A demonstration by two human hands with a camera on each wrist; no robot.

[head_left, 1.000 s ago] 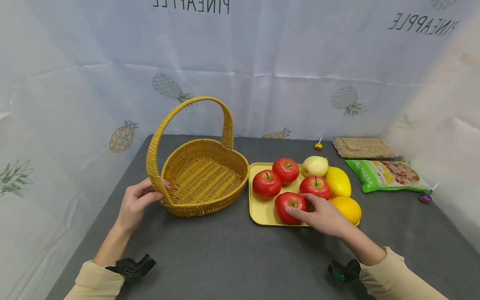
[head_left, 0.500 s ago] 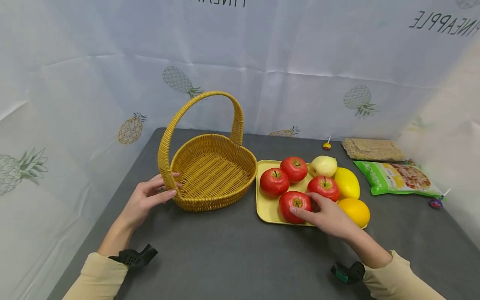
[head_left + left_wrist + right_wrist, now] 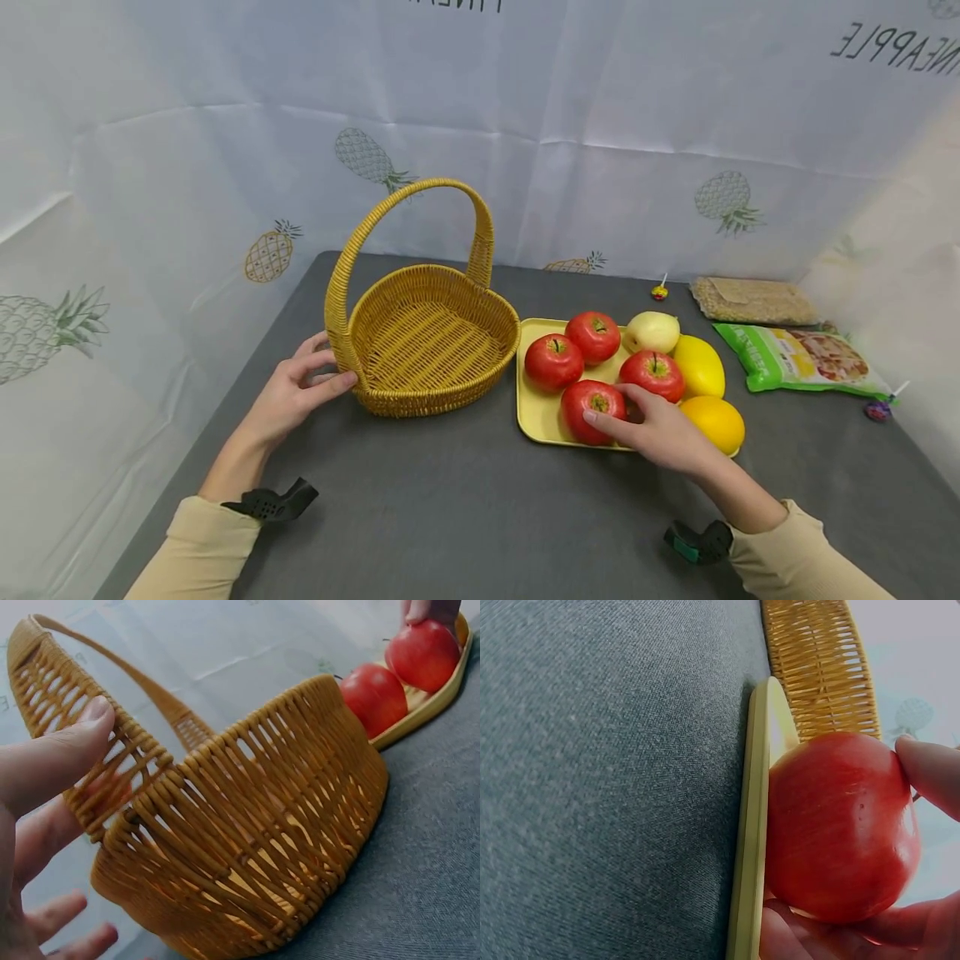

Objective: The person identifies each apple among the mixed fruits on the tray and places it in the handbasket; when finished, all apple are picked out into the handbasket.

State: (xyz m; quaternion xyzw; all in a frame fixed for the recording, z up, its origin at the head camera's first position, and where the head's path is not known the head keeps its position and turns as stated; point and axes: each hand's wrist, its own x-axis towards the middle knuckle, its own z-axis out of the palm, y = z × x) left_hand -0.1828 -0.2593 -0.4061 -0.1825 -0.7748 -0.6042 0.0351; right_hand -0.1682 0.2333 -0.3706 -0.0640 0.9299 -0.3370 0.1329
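My left hand (image 3: pixel 294 390) is at the left foot of the handle of a golden wicker basket (image 3: pixel 431 400). In the left wrist view its thumb (image 3: pixel 86 739) lies on the near face of the handle and the index finger passes behind it; the other fingers stand off the weave. To the right, a pale yellow tray (image 3: pixel 534 423) carries several red apples. My right hand (image 3: pixel 663 429) grips the nearest apple (image 3: pixel 588 408), thumb on one side and fingers on the other. The right wrist view shows that apple (image 3: pixel 844 825) low against the tray's rim.
Beside the apples on the tray are a pale pear-like fruit (image 3: pixel 652 332) and two yellow fruits, one a lemon-like fruit (image 3: pixel 714 423). Farther right lie a green food packet (image 3: pixel 810 360), a tan packet (image 3: pixel 753 300) and two lollipops. A white curtain (image 3: pixel 480 92) hangs behind.
The head view has turned, so the scene sits slightly farther right. My left fingertips, earlier showing past the handle inside the basket, are now hidden behind it. The right hand stays on the apple.
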